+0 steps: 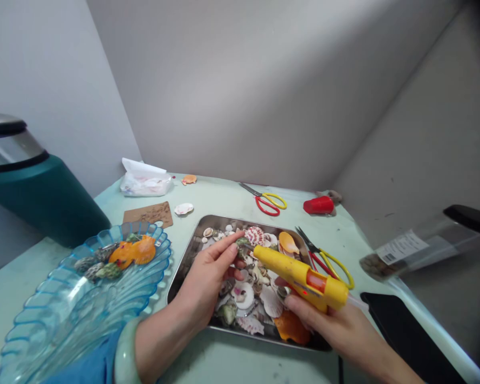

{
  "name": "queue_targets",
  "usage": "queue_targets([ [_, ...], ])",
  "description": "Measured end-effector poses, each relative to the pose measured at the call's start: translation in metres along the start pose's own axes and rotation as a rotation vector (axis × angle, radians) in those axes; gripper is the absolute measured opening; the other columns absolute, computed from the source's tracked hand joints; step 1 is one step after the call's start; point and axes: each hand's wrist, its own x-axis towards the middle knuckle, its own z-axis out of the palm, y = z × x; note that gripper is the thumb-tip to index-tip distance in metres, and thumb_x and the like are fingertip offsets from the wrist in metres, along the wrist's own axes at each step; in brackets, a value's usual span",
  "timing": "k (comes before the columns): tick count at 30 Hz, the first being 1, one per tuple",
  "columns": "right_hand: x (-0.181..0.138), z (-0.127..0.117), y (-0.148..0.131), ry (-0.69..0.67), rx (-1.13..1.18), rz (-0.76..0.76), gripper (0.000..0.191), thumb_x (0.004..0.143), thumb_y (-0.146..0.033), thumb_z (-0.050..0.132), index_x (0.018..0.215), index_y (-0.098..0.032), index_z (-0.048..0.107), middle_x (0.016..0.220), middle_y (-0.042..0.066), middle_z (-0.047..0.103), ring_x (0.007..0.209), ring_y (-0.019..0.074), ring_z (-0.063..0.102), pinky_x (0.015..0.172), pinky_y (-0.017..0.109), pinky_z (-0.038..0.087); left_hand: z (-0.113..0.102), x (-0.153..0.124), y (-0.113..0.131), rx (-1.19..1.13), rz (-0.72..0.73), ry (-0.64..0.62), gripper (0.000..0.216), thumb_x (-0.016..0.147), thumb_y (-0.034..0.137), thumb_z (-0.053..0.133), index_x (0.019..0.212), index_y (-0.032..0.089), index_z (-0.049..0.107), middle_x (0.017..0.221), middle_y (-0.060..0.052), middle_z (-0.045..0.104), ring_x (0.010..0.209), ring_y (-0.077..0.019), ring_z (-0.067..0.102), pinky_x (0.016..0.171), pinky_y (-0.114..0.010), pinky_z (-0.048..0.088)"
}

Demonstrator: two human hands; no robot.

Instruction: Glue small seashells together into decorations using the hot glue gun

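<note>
Your right hand grips yellow glue gun, lower right of frame's centre, chunky body angled toward centre (red spot bright on its side). Your left hand pinches small green-mottled shell near nozzle, above metal tray of white and orange shells.

Above the metal tray we hold a yellow glue gun, slanted, its nozzle at a small mottled greenish shell.
</note>
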Motion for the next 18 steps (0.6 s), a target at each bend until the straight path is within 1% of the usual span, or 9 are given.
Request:
queue_targets([
  [3, -0.0015, 0.0005, 0.0044, 0.003, 0.011, 0.011, 0.023, 0.080, -0.037, 0.062, 0.094, -0.021, 0.070, 0.089, 0.007, 0.074, 0.085, 0.0244, 0.069, 0.075, 0.034, 0.059, 0.0013, -0.0014, 0.0015, -0.001, -0.009, 0.007, 0.043, 0.080, 0.032, 0.062, 0.122, 0.021, 0.061, 0.072, -0.002, 0.059, 0.058, -0.0097, 0.054, 0.055, -0.021, 0.041],
  [5, -0.0013, 0.0006, 0.0047, -0.020, 0.057, 0.014, 0.022, 0.080, -0.036, 0.062, 0.095, -0.021, 0.070, 0.088, 0.006, 0.074, 0.083, 0.0228, 0.070, 0.072, 0.032, 0.059, 0.0026, -0.0023, 0.0032, -0.012, -0.013, 0.010, 0.044, 0.081, 0.031, 0.061, 0.123, 0.020, 0.060, 0.072, -0.002, 0.060, 0.058, -0.0100, 0.054, 0.054, -0.021, 0.041],
  [9, 0.0015, 0.0004, 0.0012, -0.025, 0.139, 0.010, 0.021, 0.082, -0.034, 0.062, 0.097, -0.021, 0.069, 0.089, 0.005, 0.073, 0.077, 0.0195, 0.070, 0.068, 0.028, 0.059, 0.0043, -0.0020, 0.0049, -0.037, -0.005, 0.026, 0.042, 0.081, 0.029, 0.061, 0.120, 0.017, 0.061, 0.069, -0.003, 0.060, 0.058, -0.0099, 0.054, 0.055, -0.021, 0.043],
  [12, 0.0027, -0.0003, -0.0009, -0.035, 0.134, -0.015, 0.021, 0.083, -0.033, 0.061, 0.098, -0.021, 0.069, 0.077, 0.003, 0.072, 0.081, 0.0209, 0.069, 0.072, 0.031, 0.059, 0.0041, -0.0008, 0.0037, -0.060, 0.003, 0.023, 0.041, 0.080, 0.028, 0.061, 0.119, 0.015, 0.060, 0.066, -0.002, 0.059, 0.057, -0.0113, 0.054, 0.053, -0.022, 0.044],
  [14, 0.0022, -0.0009, -0.0010, -0.042, 0.121, -0.026, 0.020, 0.084, -0.033, 0.060, 0.098, -0.021, 0.070, 0.073, 0.003, 0.071, 0.083, 0.0220, 0.069, 0.075, 0.033, 0.058, 0.0039, -0.0003, 0.0031, -0.088, 0.006, 0.030, 0.039, 0.080, 0.026, 0.061, 0.117, 0.014, 0.060, 0.067, -0.002, 0.060, 0.057, -0.0119, 0.054, 0.052, -0.022, 0.044],
  [18, 0.0004, -0.0015, 0.0005, -0.024, 0.088, -0.012, 0.019, 0.082, -0.033, 0.062, 0.095, -0.022, 0.070, 0.087, 0.004, 0.073, 0.080, 0.0211, 0.069, 0.071, 0.031, 0.059, 0.0047, 0.0000, 0.0041, -0.145, 0.002, 0.029, 0.028, 0.078, 0.023, 0.062, 0.104, 0.012, 0.061, 0.070, -0.002, 0.061, 0.055, -0.0105, 0.054, 0.049, -0.021, 0.043],
])
